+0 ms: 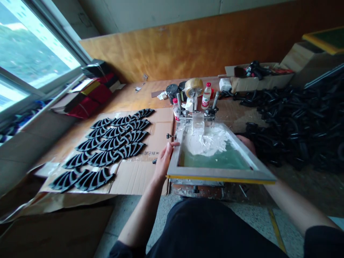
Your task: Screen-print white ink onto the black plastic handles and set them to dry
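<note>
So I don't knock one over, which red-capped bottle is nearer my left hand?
The left bottle, left of the tape roll; the other bottle stands right of it, farther back.

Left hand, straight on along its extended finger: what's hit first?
Likely the left side of the grey frame; the fingertip of the left hand already looks at it, though depth is unclear.

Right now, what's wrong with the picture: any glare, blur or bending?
Head view: the window glares pale at upper left; the heap of black parts at right sinks into murky shadow; the left hand looks slightly soft; shapes seem stretched toward the edges.
</note>
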`<state>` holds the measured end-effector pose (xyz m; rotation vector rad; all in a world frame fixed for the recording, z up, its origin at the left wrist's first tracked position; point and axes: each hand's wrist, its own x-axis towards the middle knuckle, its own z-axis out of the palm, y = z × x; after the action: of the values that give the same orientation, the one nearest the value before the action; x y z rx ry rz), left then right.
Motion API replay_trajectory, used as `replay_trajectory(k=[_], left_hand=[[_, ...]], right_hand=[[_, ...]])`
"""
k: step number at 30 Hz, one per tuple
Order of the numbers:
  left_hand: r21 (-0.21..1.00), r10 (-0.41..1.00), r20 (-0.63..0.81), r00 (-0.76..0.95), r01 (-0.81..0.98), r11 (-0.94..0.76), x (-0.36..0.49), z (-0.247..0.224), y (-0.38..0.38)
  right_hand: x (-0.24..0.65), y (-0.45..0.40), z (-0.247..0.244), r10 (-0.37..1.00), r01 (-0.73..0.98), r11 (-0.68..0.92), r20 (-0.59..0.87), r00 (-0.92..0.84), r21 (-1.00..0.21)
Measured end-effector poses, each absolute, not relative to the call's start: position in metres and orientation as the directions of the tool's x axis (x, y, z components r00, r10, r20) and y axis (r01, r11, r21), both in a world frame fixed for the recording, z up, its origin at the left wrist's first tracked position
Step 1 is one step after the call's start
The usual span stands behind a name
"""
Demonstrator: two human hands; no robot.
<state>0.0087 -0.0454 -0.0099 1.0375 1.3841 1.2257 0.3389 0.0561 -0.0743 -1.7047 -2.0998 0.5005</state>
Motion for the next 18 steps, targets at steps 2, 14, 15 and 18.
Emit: replay_trajectory(k=[2,14,15,18], left_hand=[[0.968,0.966,-0.233,-0.113,0.069,0.241,0.002,-0.038,-0.057],[0.846,0.928,-0.312,-0.203,0.386,0.368,0.005,-0.123,-0.051],[0.843,0.927,-0.314,-0.203,0.388,0.371,0.005,-0.123,-0.051],[0.839,0.923,-0.322,-0.213,0.388,0.382,0.004,-0.125,-0.052]], right_hand=[[0.334,0.071,-0.066,0.977,0.828,0.195,0.176,-0.119,-0.525],[0.210,0.060,-0.070,0.808,0.764,0.578,0.074,-0.584,-0.287],[0.214,0.051,-0.074,0.766,0.721,0.630,0.084,-0.637,-0.289],[0.234,0.026,-0.077,0.565,0.512,0.799,0.100,-0.819,-0.315]])
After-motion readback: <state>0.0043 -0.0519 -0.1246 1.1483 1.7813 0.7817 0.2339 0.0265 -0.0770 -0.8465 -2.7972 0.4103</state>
